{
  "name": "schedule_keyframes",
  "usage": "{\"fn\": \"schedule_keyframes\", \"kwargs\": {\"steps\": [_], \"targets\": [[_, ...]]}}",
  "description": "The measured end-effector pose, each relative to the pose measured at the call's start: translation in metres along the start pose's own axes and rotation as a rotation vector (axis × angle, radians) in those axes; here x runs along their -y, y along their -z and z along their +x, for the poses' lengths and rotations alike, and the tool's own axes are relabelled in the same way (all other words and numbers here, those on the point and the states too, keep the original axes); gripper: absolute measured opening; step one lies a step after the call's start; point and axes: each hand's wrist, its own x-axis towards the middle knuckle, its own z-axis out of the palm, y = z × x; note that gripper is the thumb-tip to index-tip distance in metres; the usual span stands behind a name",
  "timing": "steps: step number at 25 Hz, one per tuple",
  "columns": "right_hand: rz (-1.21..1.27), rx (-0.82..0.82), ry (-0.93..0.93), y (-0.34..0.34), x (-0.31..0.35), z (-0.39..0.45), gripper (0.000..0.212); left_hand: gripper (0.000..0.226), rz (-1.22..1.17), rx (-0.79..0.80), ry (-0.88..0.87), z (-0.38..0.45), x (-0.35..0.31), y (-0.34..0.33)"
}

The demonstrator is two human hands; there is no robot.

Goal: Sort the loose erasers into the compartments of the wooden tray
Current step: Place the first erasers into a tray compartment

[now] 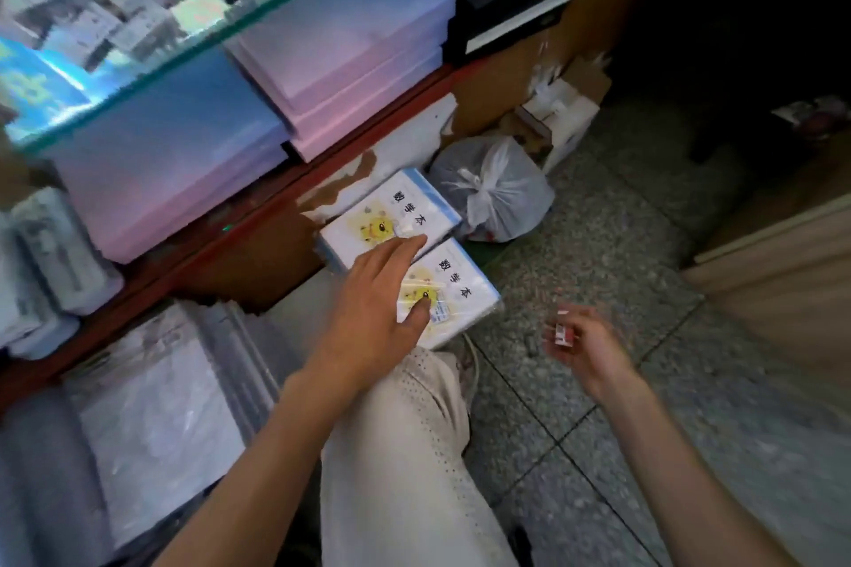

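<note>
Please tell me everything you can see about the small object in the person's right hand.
The small object is blocky, white with a red band and some dark print, perhaps an eraser in a wrapper; blur hides the detail. The right hand pinches it in curled fingers, above the speckled tiled floor, so only the fingers touch it. Much of it is covered by them. No wooden tray is in view.

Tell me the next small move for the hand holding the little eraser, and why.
Probably lift the right hand, which pinches a small red-and-white eraser above the floor, toward the counter: no wooden tray shows in this view, and the left hand only rests on notebook packs.
</note>
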Motion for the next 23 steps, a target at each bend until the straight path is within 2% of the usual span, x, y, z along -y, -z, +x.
{"fn": "schedule_keyframes", "kwargs": {"steps": [4, 6, 8, 10, 13, 15, 20, 23], "targets": [[-0.182, -0.178, -0.147, 0.036, -0.052, 0.066, 0.009, 0.064, 0.001, 0.161, 0.006, 0.066, 0.008, -0.046], [-0.350, -0.271, -0.135, 0.049, -0.081, 0.108, 0.019, 0.068, 0.020, 0.241, -0.026, 0.096, 0.021, -0.076], [-0.556, -0.279, -0.105, 0.058, -0.110, 0.146, 0.025, 0.071, 0.057, 0.309, -0.060, 0.119, 0.037, -0.105], [-0.768, -0.264, -0.119, 0.060, -0.132, 0.175, 0.015, 0.071, 0.107, 0.343, -0.109, 0.135, 0.054, -0.127], [-0.952, -0.234, -0.108, 0.055, -0.161, 0.219, 0.035, 0.070, 0.201, 0.281, -0.204, 0.150, 0.083, -0.155], [-1.015, -0.256, -0.074, 0.047, -0.172, 0.248, 0.041, 0.070, 0.201, 0.229, -0.203, 0.150, 0.095, -0.170], [-1.133, -0.361, -0.053, 0.034, -0.192, 0.293, 0.043, 0.067, 0.142, 0.154, -0.142, 0.135, 0.124, -0.193], [-1.092, -0.401, -0.033, 0.032, -0.194, 0.296, 0.037, 0.065, 0.160, 0.156, -0.136, 0.130, 0.136, -0.196]]}}
